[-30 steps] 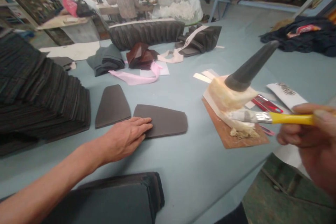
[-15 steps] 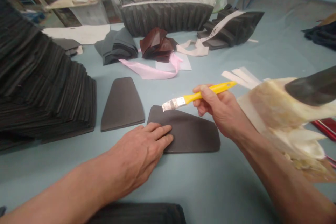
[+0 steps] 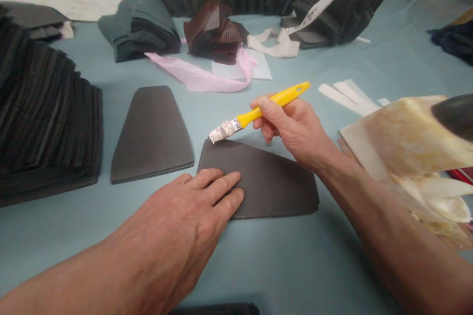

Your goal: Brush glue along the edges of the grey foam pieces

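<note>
My left hand (image 3: pixel 188 221) lies flat, fingers stretched out, pressing on the near left corner of a dark grey trapezoid foam piece (image 3: pixel 273 182) on the blue table. My right hand (image 3: pixel 291 125) grips a yellow-handled brush (image 3: pixel 258 110). The brush's whitish bristle tip touches the far left edge of that piece. A second dark trapezoid piece (image 3: pixel 151 133) lies just to the left, apart from both hands.
A tall stack of dark pieces (image 3: pixel 44 118) stands at the left. At the right sits a glue-crusted pot with a dark cone (image 3: pixel 417 133). Pink ribbon (image 3: pixel 199 76), brown pieces (image 3: pixel 214 32), folded grey pieces (image 3: pixel 140 27) and white strips (image 3: pixel 347 96) lie farther back.
My right hand carried the brush from the glue pot at the right over to the piece, and its tip has come down onto the far left edge. The left hand stayed on the piece.
</note>
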A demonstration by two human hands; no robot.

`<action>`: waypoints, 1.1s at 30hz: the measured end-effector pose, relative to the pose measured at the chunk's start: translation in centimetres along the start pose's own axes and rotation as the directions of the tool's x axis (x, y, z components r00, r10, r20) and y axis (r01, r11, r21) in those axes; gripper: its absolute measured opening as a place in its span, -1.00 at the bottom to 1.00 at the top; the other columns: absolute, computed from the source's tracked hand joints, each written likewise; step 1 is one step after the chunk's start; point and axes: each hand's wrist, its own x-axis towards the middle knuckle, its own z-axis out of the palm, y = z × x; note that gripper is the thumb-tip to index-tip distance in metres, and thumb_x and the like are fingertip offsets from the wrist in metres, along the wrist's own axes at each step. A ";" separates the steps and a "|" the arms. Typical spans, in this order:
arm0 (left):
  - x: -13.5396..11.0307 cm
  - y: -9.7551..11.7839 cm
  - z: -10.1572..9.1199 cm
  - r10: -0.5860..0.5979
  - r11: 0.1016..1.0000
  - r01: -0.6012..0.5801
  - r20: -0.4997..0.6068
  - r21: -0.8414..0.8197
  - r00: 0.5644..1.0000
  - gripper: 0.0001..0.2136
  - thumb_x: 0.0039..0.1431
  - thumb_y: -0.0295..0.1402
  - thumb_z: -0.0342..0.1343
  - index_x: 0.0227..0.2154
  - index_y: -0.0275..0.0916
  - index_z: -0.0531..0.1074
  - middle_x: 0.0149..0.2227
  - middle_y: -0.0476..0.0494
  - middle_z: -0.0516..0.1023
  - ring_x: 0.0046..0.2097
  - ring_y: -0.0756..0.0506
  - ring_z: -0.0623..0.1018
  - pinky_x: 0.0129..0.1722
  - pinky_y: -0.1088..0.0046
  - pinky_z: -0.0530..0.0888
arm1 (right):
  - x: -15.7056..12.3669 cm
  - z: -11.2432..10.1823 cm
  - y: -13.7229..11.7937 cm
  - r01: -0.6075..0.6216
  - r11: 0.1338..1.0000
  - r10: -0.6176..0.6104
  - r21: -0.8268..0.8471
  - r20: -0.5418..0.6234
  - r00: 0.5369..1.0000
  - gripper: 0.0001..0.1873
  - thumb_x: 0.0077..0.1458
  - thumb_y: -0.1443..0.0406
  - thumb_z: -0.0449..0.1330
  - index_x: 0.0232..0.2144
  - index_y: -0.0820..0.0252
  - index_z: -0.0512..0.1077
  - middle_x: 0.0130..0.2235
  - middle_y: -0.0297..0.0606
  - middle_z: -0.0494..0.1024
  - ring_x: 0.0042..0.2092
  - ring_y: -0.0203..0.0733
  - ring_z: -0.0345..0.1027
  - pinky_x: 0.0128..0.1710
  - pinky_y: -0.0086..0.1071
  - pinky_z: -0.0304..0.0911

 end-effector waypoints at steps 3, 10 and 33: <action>-0.2 0.1 0.1 -0.015 1.000 0.015 -0.004 0.022 1.000 -0.47 0.08 -0.41 0.07 0.16 -0.16 0.49 0.37 -0.15 0.50 0.18 -0.27 0.57 0.04 0.17 0.63 | 0.4 0.0 0.3 -0.001 1.000 0.001 -0.001 0.010 1.000 -0.32 0.03 -0.26 0.44 -0.24 0.26 0.59 -0.46 -0.41 0.55 -0.54 -0.48 0.28 -0.56 -0.54 0.20; -0.6 0.7 0.1 -0.065 0.998 0.065 -0.024 -0.019 0.998 -0.50 0.12 -0.36 0.16 0.17 -0.13 0.48 0.37 -0.15 0.49 0.19 -0.28 0.56 0.11 0.14 0.61 | 1.2 0.0 0.7 0.010 1.000 -0.010 -0.004 0.041 0.999 -0.29 0.00 -0.27 0.45 -0.22 0.26 0.59 -0.46 -0.41 0.55 -0.54 -0.48 0.28 -0.58 -0.54 0.20; -0.6 0.1 0.4 -0.049 0.999 0.046 -0.097 -0.030 0.994 -0.59 0.36 -0.38 -0.08 0.17 -0.08 0.49 0.32 -0.05 0.55 0.21 -0.20 0.56 0.12 0.19 0.64 | -0.2 -2.0 -0.2 0.018 0.988 -0.016 -0.155 0.014 1.000 -0.30 0.00 -0.29 0.41 -0.23 0.22 0.57 -0.46 -0.39 0.54 -0.50 -0.45 0.28 -0.52 -0.52 0.24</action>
